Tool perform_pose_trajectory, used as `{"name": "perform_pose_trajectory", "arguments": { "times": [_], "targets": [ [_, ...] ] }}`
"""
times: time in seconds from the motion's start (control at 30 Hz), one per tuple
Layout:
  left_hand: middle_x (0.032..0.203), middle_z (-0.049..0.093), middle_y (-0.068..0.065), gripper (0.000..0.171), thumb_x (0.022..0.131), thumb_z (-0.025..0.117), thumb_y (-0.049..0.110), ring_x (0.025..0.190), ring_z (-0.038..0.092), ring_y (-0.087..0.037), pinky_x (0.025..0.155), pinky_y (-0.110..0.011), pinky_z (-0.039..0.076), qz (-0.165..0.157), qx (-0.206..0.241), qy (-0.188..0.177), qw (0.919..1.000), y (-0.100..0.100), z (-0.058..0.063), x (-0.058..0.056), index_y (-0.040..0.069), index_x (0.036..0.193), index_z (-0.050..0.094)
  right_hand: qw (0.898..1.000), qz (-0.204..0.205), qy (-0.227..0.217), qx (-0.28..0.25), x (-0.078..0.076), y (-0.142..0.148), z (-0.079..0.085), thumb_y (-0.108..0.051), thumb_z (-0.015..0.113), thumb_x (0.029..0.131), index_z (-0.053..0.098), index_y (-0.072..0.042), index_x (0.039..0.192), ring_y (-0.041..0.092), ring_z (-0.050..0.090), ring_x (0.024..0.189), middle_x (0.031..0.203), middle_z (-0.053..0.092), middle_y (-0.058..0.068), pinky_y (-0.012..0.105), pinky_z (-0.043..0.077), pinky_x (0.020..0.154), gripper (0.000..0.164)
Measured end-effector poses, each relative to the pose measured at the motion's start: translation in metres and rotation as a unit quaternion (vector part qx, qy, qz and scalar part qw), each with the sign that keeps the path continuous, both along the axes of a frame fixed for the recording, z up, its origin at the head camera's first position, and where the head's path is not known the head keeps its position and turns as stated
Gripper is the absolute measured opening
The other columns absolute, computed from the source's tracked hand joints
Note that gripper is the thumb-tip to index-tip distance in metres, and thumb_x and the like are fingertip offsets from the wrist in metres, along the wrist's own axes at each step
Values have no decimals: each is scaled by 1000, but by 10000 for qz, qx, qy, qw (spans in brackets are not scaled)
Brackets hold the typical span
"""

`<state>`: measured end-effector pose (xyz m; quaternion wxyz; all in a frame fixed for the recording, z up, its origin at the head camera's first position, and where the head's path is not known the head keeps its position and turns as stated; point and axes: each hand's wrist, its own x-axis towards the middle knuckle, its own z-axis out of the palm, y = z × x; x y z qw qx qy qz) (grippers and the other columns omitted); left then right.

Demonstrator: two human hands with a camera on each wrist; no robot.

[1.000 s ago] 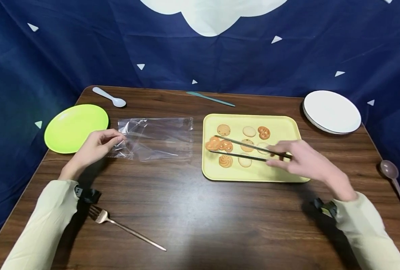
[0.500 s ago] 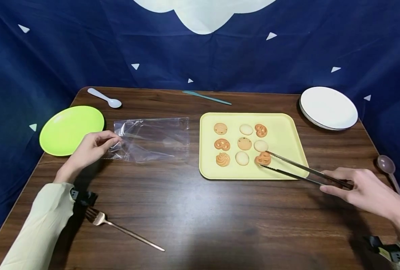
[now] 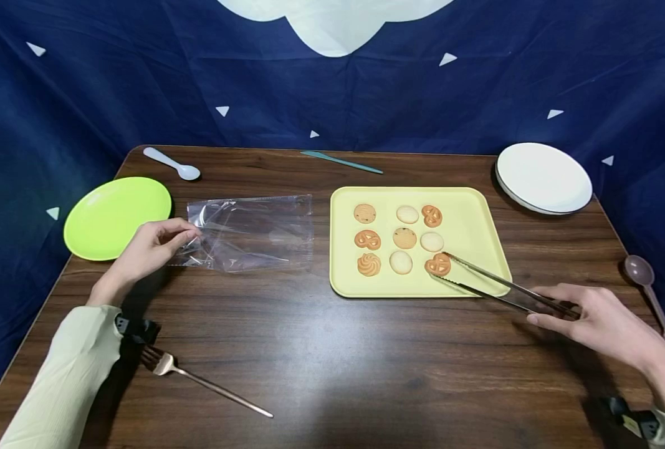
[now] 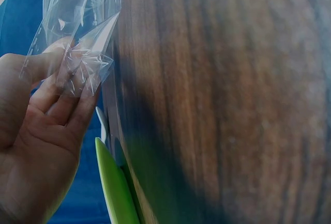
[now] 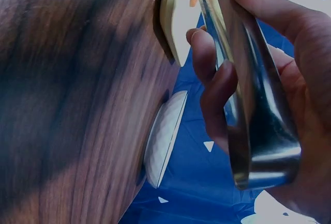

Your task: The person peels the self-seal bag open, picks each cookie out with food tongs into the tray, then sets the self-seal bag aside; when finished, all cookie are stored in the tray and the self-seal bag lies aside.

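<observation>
My left hand pinches the near-left end of a clear plastic bag, which lies flat on the table. In the left wrist view the crinkled film of the bag runs between thumb and fingers. Metal tongs are held in my right hand, off the tray's near right corner. The tongs' tips stand either side of a pretzel cookie on the yellow tray; whether they press on it I cannot tell. Several other round, swirled and pretzel cookies lie in rows on the tray.
A green plate sits left of the bag, a white spoon behind it. The teal knife lies at the back, a white bowl back right, a brown spoon at the right edge, a fork in front.
My right hand and tongs have swung right and toward me, from the tray's left side to its lower right. A pretzel cookie now lies there. The left hand keeps its hold on the bag.
</observation>
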<state>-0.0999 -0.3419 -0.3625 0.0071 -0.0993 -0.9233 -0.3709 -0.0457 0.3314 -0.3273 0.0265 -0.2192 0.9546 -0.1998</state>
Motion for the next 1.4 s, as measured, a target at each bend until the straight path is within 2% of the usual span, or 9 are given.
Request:
{"name": "perform_pose_trajectory", "arguments": {
  "times": [0.23, 0.43, 0.6, 0.73, 0.93, 1.23, 1.4],
  "targets": [
    [89, 67, -9, 14, 95, 56, 9, 73, 54, -11, 63, -16, 39, -102, 30, 75, 9999, 2, 1, -1, 4, 97, 69, 9996, -200, 67, 197, 3, 6, 1, -27, 84, 69, 70, -18, 102, 2, 45, 63, 73, 57, -11, 25, 36, 52, 38],
    [91, 67, -10, 14, 95, 56, 8, 74, 55, -12, 64, -15, 39, -98, 26, 42, 9999, 2, 0, -1, 5, 98, 69, 9996, -207, 27, 186, 3, 6, 2, -28, 84, 69, 69, -19, 103, 1, 45, 63, 73, 57, -11, 25, 35, 52, 38],
    [92, 67, -10, 14, 95, 56, 8, 75, 54, -13, 64, -16, 38, -109, 31, 24, 9999, 2, 0, -1, 6, 98, 70, 9999, -114, -48, 54, 2, 3, 0, -25, 83, 72, 66, -19, 106, 1, 46, 62, 75, 59, -11, 24, 36, 52, 39],
    [92, 67, -9, 14, 95, 56, 9, 75, 54, -14, 64, -16, 38, -101, 8, -10, 9999, 2, -1, -2, 6, 99, 70, 9998, 166, 90, -72, 2, 1, -2, -18, 83, 72, 61, -22, 108, 0, 52, 66, 83, 64, -10, 20, 38, 57, 42],
    [91, 67, -9, 14, 95, 56, 9, 74, 54, -13, 63, -17, 38, -65, -27, -21, 10000, 2, -1, -1, 6, 98, 69, 9971, 560, 471, -230, 2, 1, -6, -8, 84, 66, 65, -27, 92, 0, 55, 74, 86, 62, -17, 12, 37, 66, 37],
    [92, 67, -9, 15, 95, 56, 10, 75, 55, -12, 64, -16, 39, -32, -36, -52, 10000, 2, -1, 0, 5, 99, 69, 9982, 337, 496, 14, 1, 3, -6, -13, 79, 76, 66, -33, 87, -3, 53, 71, 82, 59, -20, 16, 37, 61, 26],
    [92, 67, -8, 14, 95, 56, 9, 75, 55, -11, 65, -15, 39, -31, -1, -52, 10000, 2, -1, 1, 6, 99, 69, 9975, 330, 625, 15, 0, 3, -6, -13, 81, 73, 68, -32, 87, -3, 54, 72, 82, 60, -21, 15, 38, 60, 27]
  ]
}}
